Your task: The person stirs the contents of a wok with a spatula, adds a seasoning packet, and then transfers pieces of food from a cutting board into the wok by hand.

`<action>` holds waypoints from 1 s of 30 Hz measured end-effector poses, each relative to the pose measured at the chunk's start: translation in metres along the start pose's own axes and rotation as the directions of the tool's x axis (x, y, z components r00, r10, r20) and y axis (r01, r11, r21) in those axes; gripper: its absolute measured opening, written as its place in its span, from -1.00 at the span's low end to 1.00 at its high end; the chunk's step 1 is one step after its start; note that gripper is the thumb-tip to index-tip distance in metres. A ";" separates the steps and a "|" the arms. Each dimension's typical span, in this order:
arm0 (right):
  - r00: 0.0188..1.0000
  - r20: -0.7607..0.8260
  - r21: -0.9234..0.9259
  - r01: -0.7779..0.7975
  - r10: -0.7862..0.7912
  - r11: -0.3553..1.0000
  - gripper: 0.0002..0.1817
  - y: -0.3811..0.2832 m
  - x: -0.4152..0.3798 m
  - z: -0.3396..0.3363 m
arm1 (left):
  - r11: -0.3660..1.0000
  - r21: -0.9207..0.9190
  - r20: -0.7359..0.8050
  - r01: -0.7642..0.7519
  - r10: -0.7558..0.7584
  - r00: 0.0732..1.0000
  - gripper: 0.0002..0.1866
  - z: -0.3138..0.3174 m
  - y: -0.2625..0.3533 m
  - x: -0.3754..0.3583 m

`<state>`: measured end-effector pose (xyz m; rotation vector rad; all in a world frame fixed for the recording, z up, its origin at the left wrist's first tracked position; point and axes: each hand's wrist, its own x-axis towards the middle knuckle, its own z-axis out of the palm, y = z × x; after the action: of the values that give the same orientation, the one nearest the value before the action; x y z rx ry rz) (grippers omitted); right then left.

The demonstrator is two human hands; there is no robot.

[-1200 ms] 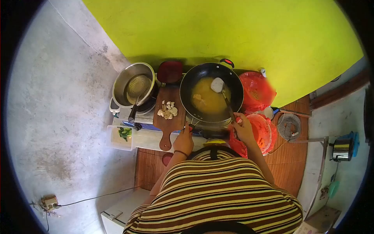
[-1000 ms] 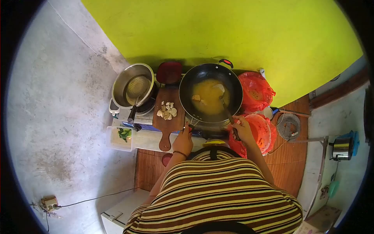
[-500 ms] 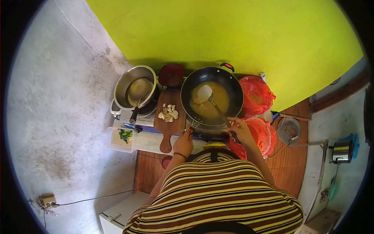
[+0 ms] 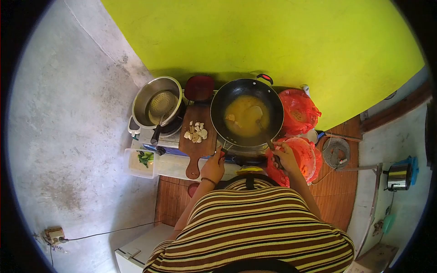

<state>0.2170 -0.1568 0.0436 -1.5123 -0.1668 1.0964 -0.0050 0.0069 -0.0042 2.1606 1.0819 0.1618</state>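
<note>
While L hand (image 4: pixel 213 168), held fwd, clasps wok hndl (image 4: pixel 223 152), R hand (image 4: pixel 285 158), also fwd, has spatula (image 4: pixel 270 144) in grip.

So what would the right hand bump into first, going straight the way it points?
Probably the wok, at its near rim, though the right hand might pass above; depth is unclear.

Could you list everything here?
Wok: one, black, centre
Spatula: one, grey, in wok
Board: one, brown, left of wok
Pieces: several, whitish, on board
Pot: one, silver, left of board
Skimmer: one, silver, in pot
Dish: one, dark red, behind board
Tub: one, clear, front left
Greens: several, green, in tub
Bags: two, red, right of wok
Vessel: one, silver, far right
Stove: one, silver-blue, under wok
Wall: one, lime, behind stove
Shirt: one, striped, below
Left hand: one, bare, holding wok
Right hand: one, bare, holding spatula
</note>
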 end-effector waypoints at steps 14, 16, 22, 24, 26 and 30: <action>0.988 0.134 -0.101 0.086 -0.073 0.991 -0.61 -0.022 -0.007 0.016 | 0.999 -0.012 -0.005 -0.031 0.031 0.999 -0.49 0.000 0.000 0.000; 0.987 0.100 -0.156 0.137 -0.123 0.978 -0.60 -0.017 -0.002 0.012 | 1.000 0.015 0.022 -0.001 0.001 1.000 -0.49 -0.001 0.001 0.001; 0.992 -0.004 -0.218 0.124 -0.128 0.968 -0.60 -0.005 0.001 0.000 | 1.000 0.017 0.052 0.013 -0.014 0.999 -0.50 0.000 -0.002 0.002; 0.997 -0.032 -0.163 0.068 -0.074 0.984 -0.61 -0.003 -0.001 -0.001 | 1.000 0.007 0.057 0.018 -0.018 0.998 -0.51 -0.002 0.000 0.002; 0.999 -0.036 -0.068 0.012 -0.015 0.998 -0.61 0.001 -0.003 -0.002 | 1.000 -0.016 0.053 0.010 -0.010 0.999 -0.52 -0.002 0.000 0.002; 0.997 0.063 0.124 -0.042 0.034 0.991 -0.62 -0.002 -0.007 -0.010 | 1.000 0.010 0.054 0.020 -0.020 0.998 -0.52 -0.005 0.005 0.001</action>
<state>0.2211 -0.1677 0.0475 -1.3757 -0.1091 1.1626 -0.0030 0.0087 0.0029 2.1491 1.0752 0.0887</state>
